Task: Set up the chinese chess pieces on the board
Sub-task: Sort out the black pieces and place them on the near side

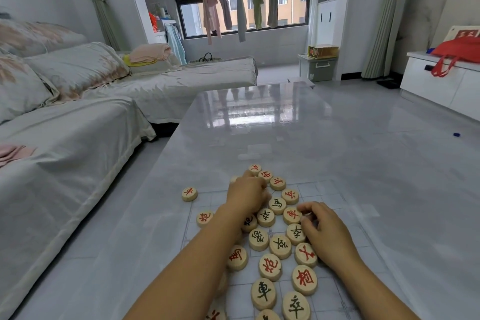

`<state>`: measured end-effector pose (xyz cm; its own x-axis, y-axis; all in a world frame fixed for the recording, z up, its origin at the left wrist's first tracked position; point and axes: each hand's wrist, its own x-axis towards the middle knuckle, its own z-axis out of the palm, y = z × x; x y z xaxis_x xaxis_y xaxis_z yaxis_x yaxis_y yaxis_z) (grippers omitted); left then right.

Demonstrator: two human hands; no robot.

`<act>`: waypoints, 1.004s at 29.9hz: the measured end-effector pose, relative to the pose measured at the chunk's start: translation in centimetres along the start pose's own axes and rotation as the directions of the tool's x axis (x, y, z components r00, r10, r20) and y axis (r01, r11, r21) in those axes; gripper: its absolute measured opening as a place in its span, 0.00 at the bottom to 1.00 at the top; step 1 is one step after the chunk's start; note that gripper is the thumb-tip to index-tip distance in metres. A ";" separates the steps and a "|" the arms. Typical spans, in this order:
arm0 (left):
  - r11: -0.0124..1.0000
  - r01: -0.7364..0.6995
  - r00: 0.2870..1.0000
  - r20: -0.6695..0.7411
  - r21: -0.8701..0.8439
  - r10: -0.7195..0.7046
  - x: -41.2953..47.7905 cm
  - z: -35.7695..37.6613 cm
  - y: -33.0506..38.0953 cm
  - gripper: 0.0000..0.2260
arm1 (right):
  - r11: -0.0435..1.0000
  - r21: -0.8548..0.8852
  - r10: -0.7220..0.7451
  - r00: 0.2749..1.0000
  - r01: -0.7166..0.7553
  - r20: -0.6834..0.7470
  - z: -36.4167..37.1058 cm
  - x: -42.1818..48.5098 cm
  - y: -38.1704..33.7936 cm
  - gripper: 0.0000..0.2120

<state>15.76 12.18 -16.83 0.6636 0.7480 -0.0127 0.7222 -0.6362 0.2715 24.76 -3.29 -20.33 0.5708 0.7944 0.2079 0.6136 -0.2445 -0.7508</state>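
Note:
A pale chess board sheet (324, 197) with thin grid lines lies on the near part of the glossy table. Several round wooden chess pieces with red or black characters lie in a loose heap (280, 245) on it. One red piece (189, 193) sits alone at the board's far left corner, and another red piece (204, 218) lies just below it. My left hand (246, 196) reaches over the far end of the heap, its fingers curled round a piece that only shows as a pale edge. My right hand (324, 234) is at the heap's right side, fingertips pinching a piece beside a red piece (292, 215).
The grey table (259, 122) stretches away in front of me. A covered sofa (78, 112) runs along the left. A white cabinet with a red bag (457, 54) stands at the right, and a window with hanging clothes is at the back.

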 end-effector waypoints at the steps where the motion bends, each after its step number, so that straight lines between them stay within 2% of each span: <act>1: 1.000 0.029 1.000 -0.001 0.010 -0.029 0.3 0.1 0.3 0.14 | 1.000 0.001 0.000 1.000 0.000 0.000 0.0 0.0 0.0 0.10; 3: 0.997 0.049 0.998 -0.045 -0.067 -0.052 0.2 -0.1 0.4 0.12 | 1.000 0.003 0.002 1.000 -0.002 0.002 0.0 0.0 0.0 0.10; 5: 0.947 0.025 0.992 -0.110 -0.321 -0.064 -0.7 -0.9 -0.6 0.08 | 1.000 0.002 0.003 1.000 -0.003 0.001 0.0 0.0 0.0 0.10; 8: 0.742 -0.036 0.980 -0.168 -0.669 -0.104 -4.6 -2.9 -3.8 0.11 | 1.000 0.000 0.007 1.000 -0.007 -0.003 0.1 0.0 -0.1 0.10; 10: 0.629 -0.065 0.977 -0.178 -0.775 -0.118 -8.1 -3.5 -6.2 0.13 | 1.000 -0.009 0.015 1.000 -0.015 0.001 0.1 0.0 -0.2 0.09; 11: 0.607 -0.072 0.976 -0.180 -0.791 -0.119 -9.8 -3.2 -7.3 0.13 | 1.000 -0.016 0.016 1.000 -0.016 0.002 0.1 0.0 -0.2 0.09; 12: 0.623 -0.070 0.976 -0.183 -0.779 -0.120 -11.3 -2.5 -8.3 0.14 | 1.000 -0.023 0.016 1.000 -0.016 0.005 0.1 0.0 -0.3 0.09; 16: 0.801 -0.040 0.972 -0.210 -0.597 -0.108 -13.9 0.4 -10.5 0.14 | 0.999 -0.027 0.019 1.000 -0.019 0.008 0.0 -0.1 -0.4 0.09; 18: 0.863 -0.082 0.959 -0.274 -0.498 -0.067 -13.8 0.5 -10.5 0.19 | 0.999 -0.031 0.023 1.000 -0.022 0.014 -0.1 -0.1 -0.4 0.09; 20: 0.878 -0.073 0.955 -0.286 -0.473 -0.074 -13.9 0.3 -10.2 0.21 | 0.999 -0.031 0.026 1.000 -0.026 0.018 -0.1 -0.1 -0.4 0.09; 22: 0.876 -0.041 0.961 -0.260 -0.480 -0.097 -14.1 0.4 -10.2 0.17 | 0.999 -0.028 0.029 0.999 -0.028 0.018 -0.1 -0.1 -0.4 0.09; 27: 0.958 -0.025 0.980 -0.196 -0.286 -0.033 -13.5 0.5 -10.0 0.21 | 0.999 -0.023 0.028 0.999 -0.028 0.018 -0.2 -0.1 -0.4 0.09; 30: 0.932 -0.010 0.979 -0.192 -0.362 -0.064 -12.2 -0.3 -9.5 0.17 | 1.000 -0.022 0.016 1.000 -0.015 0.015 -0.2 -0.1 -0.4 0.09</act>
<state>0.73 9.20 -18.97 0.5664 0.8094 0.1548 0.5961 -0.5321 0.6013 24.59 -3.37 -19.94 0.5722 0.7986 0.1867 0.6166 -0.2687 -0.7400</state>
